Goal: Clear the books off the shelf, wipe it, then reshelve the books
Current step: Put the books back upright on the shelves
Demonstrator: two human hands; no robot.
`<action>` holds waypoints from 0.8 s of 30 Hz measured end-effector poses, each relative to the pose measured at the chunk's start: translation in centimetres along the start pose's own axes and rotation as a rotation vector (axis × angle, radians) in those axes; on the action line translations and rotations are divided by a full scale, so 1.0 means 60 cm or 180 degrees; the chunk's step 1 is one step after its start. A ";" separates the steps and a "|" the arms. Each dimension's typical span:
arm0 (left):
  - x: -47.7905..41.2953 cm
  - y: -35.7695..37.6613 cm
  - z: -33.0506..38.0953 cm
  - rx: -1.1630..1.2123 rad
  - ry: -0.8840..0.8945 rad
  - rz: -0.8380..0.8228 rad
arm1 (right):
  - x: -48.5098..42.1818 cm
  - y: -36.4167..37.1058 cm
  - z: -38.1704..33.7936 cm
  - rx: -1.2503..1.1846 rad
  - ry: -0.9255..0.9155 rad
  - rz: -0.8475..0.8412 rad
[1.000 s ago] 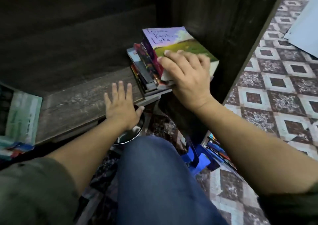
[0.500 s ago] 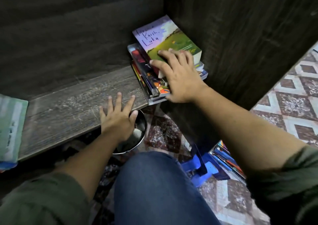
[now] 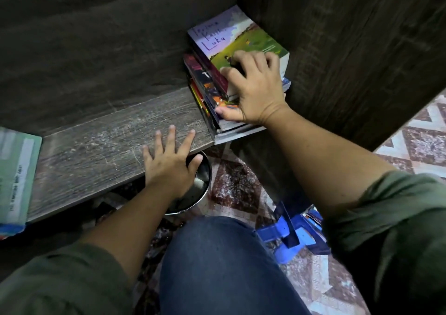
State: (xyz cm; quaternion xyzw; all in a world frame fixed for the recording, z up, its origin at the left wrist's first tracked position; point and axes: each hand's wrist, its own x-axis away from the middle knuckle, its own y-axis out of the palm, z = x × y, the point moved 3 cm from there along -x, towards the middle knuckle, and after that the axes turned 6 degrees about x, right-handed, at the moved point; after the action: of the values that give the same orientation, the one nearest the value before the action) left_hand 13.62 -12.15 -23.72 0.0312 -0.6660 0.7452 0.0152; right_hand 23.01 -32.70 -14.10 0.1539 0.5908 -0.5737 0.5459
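**Status: reshelving, right end of shelf**

1. The stack of books (image 3: pixel 205 83) lies flat on the shelf board (image 3: pixel 101 146), at its right end, against the side panel (image 3: pixel 350 61). The top book (image 3: pixel 241 37), with a purple and green cover, sits deepest in the corner.
2. Change: a second ago the stack overhung the front edge of the board more. It now sits further back, and only the lowest books project past the edge. The stack appears to be almost seated.
3. The right hand (image 3: pixel 255 90) was lying flatter on the top cover. Its fingers are now bent on that cover, and the thumb presses the front edge of the lower books, so the hand grips the stack.
4. The left hand (image 3: pixel 169 162) stays where it was, fingers spread and straight, palm on the front edge of the board. It holds nothing.
5. A steel bowl (image 3: pixel 205 177) stands on the floor directly below the left hand.
6. A green book (image 3: pixel 17 170) lies at the left end of the board, well apart from the stack.
7. The board between the two is bare and scratched. Whether it has been wiped cannot be told
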 end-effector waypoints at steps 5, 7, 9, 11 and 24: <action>0.004 -0.006 0.004 0.0019 -0.0010 -0.0108 | 0.005 -0.010 -0.005 -0.0107 0.0194 -0.0317; 0.005 -0.015 0.007 0.0004 -0.0092 -0.0378 | 0.021 -0.038 -0.013 -0.0276 0.0378 -0.0423; 0.009 -0.028 0.018 -0.0098 -0.0230 -0.0717 | 0.065 -0.083 -0.022 -0.0543 0.0706 -0.0543; 0.018 -0.040 0.048 -0.0342 -0.0406 -0.1019 | 0.137 -0.134 -0.027 -0.0816 0.1003 -0.0838; 0.192 0.045 0.524 -0.1358 0.3745 -0.0892 | 0.675 -0.280 0.102 -0.0374 0.2993 -0.4078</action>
State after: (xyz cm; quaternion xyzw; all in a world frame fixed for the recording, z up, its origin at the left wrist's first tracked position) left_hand 2.79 -43.90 -22.16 -0.2999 -0.6696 0.4797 0.4812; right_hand -2.17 -60.83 -37.26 -0.0188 0.7621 -0.6189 -0.1894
